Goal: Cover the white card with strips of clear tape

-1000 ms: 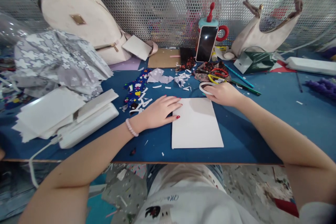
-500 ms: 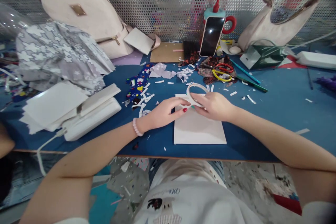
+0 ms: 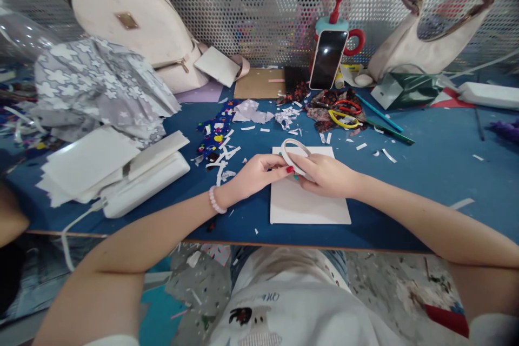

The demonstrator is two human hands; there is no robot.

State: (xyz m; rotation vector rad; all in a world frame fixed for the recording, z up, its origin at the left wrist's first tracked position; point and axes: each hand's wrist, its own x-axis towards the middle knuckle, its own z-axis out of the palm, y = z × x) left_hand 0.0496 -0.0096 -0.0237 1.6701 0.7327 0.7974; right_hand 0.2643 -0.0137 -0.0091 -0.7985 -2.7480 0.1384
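My right hand (image 3: 326,174) is closed around a white roll of tape (image 3: 286,158), which stands tilted on its edge. My left hand (image 3: 261,174) meets it from the other side, thumb and fingers pinched together at the roll's rim. What exactly the left fingertips grip is partly hidden. Beneath both hands a white square board (image 3: 310,208) lies flat near the table's front edge.
White paper scraps (image 3: 225,154) and patterned cloth pieces (image 3: 214,132) lie left of the board. Behind it are yellow-handled scissors (image 3: 344,119) and a propped phone (image 3: 327,59). A white device with a cable (image 3: 148,186) sits at left, near another person's arm (image 3: 12,208).
The roll of tape has turned more upright and shifted slightly left in my right hand. My left hand stays close against it, its thumb moved a little right.
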